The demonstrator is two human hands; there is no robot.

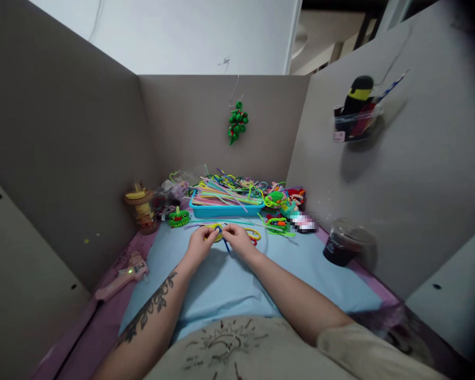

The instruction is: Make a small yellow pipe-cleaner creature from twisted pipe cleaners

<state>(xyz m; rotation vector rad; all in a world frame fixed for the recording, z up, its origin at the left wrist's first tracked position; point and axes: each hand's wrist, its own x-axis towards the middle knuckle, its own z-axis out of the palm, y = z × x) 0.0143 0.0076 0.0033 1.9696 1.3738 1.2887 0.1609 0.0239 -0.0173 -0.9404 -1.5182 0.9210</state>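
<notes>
The left hand (201,244) and right hand (239,240) both pinch what looks like a blue pipe cleaner (226,246); a turquoise tray (227,211) stands far, a pink glue gun (121,281) left.

Blue stem (227,246): partly hidden in left grip (200,246)
Yellow loop (256,232): partly behind right grip (239,241)
Pixelated object (304,221): blurred, right of centre
Dark cup (339,252): lettering too small from here

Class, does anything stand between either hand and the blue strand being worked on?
Nothing visible does. The left hand and right hand meet fingertip to fingertip at the blue strand. The yellow loop lies beside the right hand, and the blue tub stands beyond both, out of the way.
</notes>
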